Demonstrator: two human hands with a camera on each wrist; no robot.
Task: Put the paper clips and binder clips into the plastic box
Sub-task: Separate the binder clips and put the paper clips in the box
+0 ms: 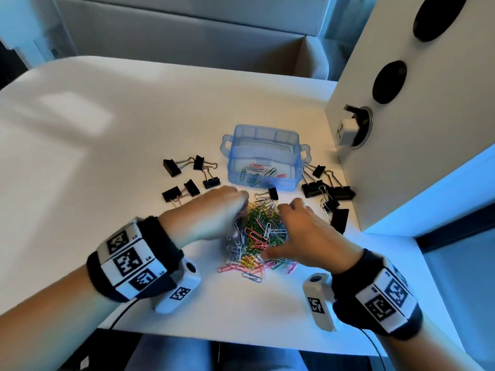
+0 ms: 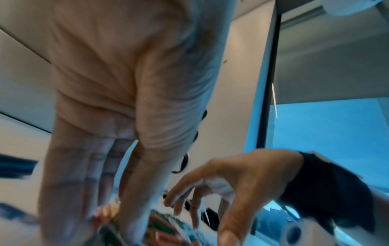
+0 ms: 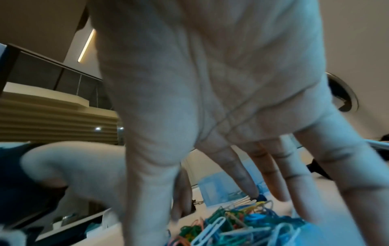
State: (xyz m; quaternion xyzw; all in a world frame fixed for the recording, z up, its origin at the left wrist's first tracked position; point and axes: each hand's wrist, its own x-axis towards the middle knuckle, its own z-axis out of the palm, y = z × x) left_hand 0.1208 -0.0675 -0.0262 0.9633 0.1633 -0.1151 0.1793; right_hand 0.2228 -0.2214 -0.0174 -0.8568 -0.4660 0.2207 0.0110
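A see-through blue plastic box [image 1: 267, 135] stands open on the white table [image 1: 107, 162], with a few paper clips [image 1: 258, 171] inside. In front of it lies a heap of coloured paper clips [image 1: 258, 232], also seen close up [image 3: 242, 224]. My left hand [image 1: 230, 210] reaches straight fingers [image 2: 84, 183] down into the heap's left side. My right hand [image 1: 292, 218] is spread over the right side, its fingers [image 3: 242, 174] pointing down at the clips. Black binder clips lie left [image 1: 187, 180] and right [image 1: 326, 191] of the box, and one [image 1: 272, 193] lies just before it.
A white partition [image 1: 401, 129] with round sockets and a white plug adapter [image 1: 348, 131] rises close on the right, beside the right binder clips. The table's near edge [image 1: 241, 340] runs just behind my wrists. Bare tabletop stretches to the left and far side.
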